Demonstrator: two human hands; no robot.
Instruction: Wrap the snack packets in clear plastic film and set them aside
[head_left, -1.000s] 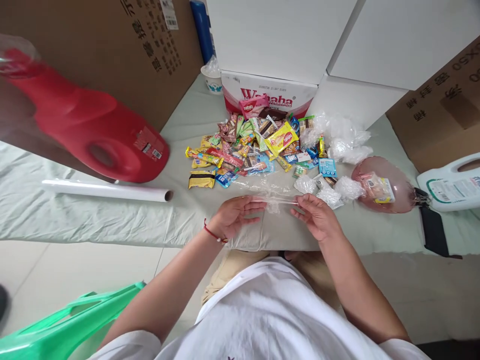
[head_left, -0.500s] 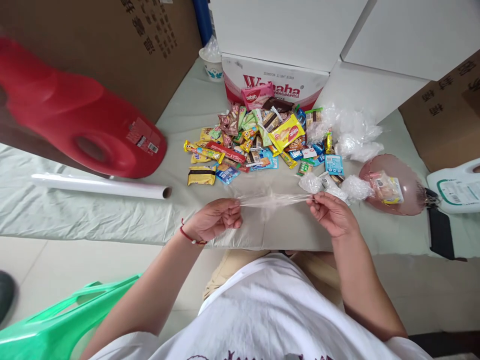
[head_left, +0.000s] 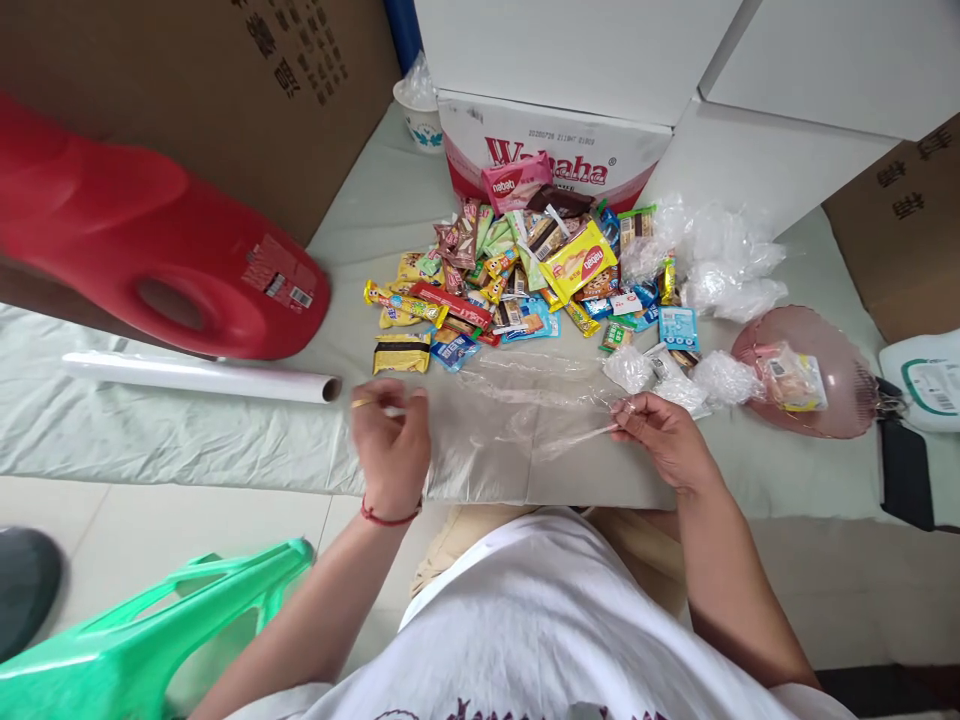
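Observation:
A thin, clear plastic film (head_left: 525, 415) lies loose and crumpled over the tablecloth in front of me. My right hand (head_left: 664, 435) pinches its right end between thumb and fingers. My left hand (head_left: 391, 440), slightly blurred, is off the film to its left, with bent fingers and the thumb apart from them; nothing shows in it. Just beyond that hand are a yellow snack packet (head_left: 403, 353) and a blue packet (head_left: 454, 351), at the front of a heap of wrapped snacks (head_left: 517, 270). Small plastic-wrapped bundles (head_left: 630, 370) sit beyond my right hand.
On the left are a white roll (head_left: 202, 378) and a large red jug (head_left: 277, 290). A Wahaha carton (head_left: 555, 150) stands behind the snacks. To the right are more clear plastic bundles (head_left: 731, 260) and a pinkish translucent dish (head_left: 772, 335). A green stool (head_left: 150, 620) stands on the floor.
My left hand has let go of the film and moved left, turning upward. The film, stretched taut between both hands before, now sags onto the table. My right hand keeps its pinch.

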